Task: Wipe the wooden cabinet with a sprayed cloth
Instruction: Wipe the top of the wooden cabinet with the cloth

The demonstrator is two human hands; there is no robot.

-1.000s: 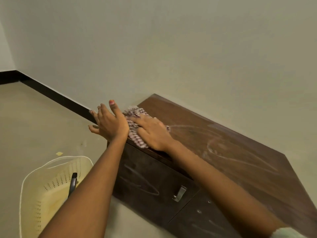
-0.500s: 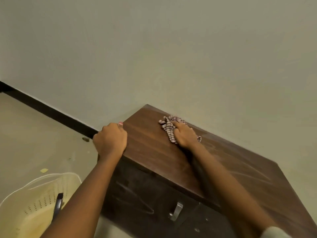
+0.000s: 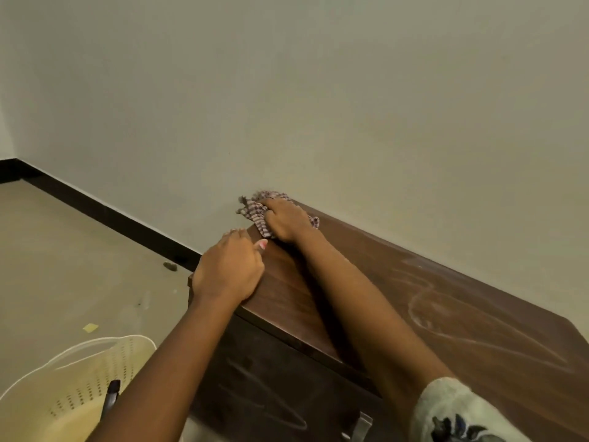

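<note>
left hand (image 3: pixel 228 269) curled, right hand (image 3: pixel 285 220) pressing flat, arm outstretched

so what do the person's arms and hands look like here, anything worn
Both forearms are bare, with no watch, bracelet or ring to be seen. The left hand has a pink-painted thumbnail. The right hand shows no polish from this angle. At the right upper arm a pale, fuzzy short sleeve shows, with a dark blue-black printed pattern.
</note>
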